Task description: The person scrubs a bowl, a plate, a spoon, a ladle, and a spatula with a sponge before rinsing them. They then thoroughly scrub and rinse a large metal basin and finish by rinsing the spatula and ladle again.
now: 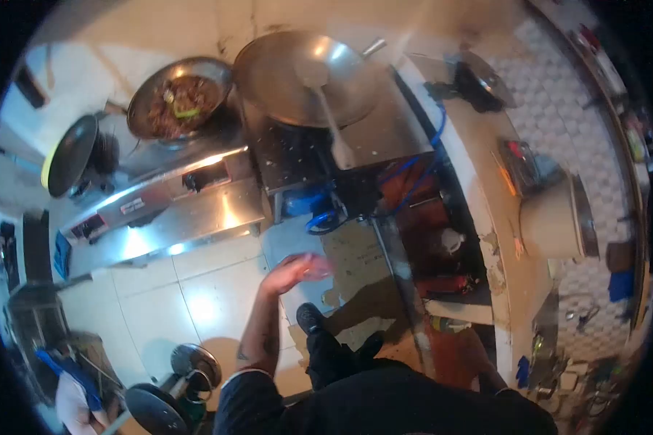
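Note:
My left hand [297, 272] hangs over the floor near the middle, fingers slightly bent and somewhat blurred, with nothing visible in it. My right hand [468, 351] reaches low at the right, beside a small whitish-yellow item [448, 324] at the shelf edge; its fingers are too dim to make out, and whether it grips the item is unclear. On the stove at the back, a large wok [276, 80] holds a long-handled ladle [330, 116]. Left of it, a smaller wok contains dark cooked food [185, 105] with a green piece on top.
An empty dark pan [72, 156] rests at the left of the steel stove [174, 199]. More pans [156, 409] and a person [76, 399] are at lower left. A ledge [479, 181] with a large pot [555, 221] runs along the right. Blue hoses [417, 177] hang beside the stove.

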`<state>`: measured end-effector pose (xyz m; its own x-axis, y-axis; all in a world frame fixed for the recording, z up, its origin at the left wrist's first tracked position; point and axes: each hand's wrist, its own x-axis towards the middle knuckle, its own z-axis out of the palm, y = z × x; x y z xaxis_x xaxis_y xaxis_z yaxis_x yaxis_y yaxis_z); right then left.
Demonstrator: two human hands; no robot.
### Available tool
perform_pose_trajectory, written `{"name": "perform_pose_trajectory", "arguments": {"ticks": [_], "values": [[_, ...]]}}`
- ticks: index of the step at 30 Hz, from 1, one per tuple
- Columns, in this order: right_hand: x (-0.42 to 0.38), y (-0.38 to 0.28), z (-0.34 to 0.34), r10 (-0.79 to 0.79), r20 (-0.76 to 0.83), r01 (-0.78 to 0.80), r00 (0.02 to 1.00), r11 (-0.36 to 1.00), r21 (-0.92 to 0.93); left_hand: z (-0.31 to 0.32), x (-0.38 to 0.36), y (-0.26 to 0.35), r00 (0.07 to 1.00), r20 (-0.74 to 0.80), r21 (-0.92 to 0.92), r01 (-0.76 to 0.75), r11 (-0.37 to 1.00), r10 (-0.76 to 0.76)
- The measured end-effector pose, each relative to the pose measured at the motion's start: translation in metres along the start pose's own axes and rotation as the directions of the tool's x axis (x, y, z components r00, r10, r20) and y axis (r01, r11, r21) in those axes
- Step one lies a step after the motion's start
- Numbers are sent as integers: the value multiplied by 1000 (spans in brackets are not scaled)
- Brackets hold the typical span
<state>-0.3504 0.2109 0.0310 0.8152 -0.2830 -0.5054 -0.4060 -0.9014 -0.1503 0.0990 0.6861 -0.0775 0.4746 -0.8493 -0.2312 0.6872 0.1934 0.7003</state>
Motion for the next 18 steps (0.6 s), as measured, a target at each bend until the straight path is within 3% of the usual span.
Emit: {"name": "perform_pose_trajectory", "arguments": {"ticks": [1,3,6,7,8,9,10,11,12,13,14,15,16,17,18], "values": [[-14,3,-2,-19,-3,19,1000,999,-28,36,20,28,984,100,-206,-122,971,145],[-38,15,1,-5,-1,5,1000,1000,7,108,45,113,933,57,-554,-265,789,354],[-92,54,42,142,-74,-131,987,983,127,153,77,184,907,-194,-573,-414,707,374],[-110,63,63,267,-92,-229,959,926,301,157,95,203,914,-242,-616,-404,676,325],[-124,74,87,395,-87,-291,915,794,534,141,119,202,858,-353,-361,-494,791,374],[-139,86,117,523,-57,-291,851,558,777,145,127,206,895,-172,-477,-442,760,413],[-152,93,143,581,70,-79,811,-10,997,162,130,211,920,-100,-362,-389,847,380],[-167,103,169,618,123,136,777,-355,925,184,136,201,860,-343,-152,-447,881,377],[-181,107,195,652,183,324,736,-577,750,197,135,186,872,-240,-183,-472,863,426],[-194,103,197,753,67,229,655,-283,931,238,126,162,840,-200,-103,-530,842,504],[-208,95,197,833,-54,-2,551,66,998,286,118,135,785,-272,25,-572,820,556],[-223,83,192,885,-170,-259,433,303,917,321,108,105,802,-193,118,-552,825,565],[-234,67,151,907,-185,-483,378,364,796,354,106,70,814,1,244,-564,789,581],[-238,74,142,921,-259,-391,293,362,846,381,109,34,847,31,347,-507,789,530],[-241,85,137,923,-326,-296,202,375,878,397,107,0,893,156,362,-450,817,422]]}}
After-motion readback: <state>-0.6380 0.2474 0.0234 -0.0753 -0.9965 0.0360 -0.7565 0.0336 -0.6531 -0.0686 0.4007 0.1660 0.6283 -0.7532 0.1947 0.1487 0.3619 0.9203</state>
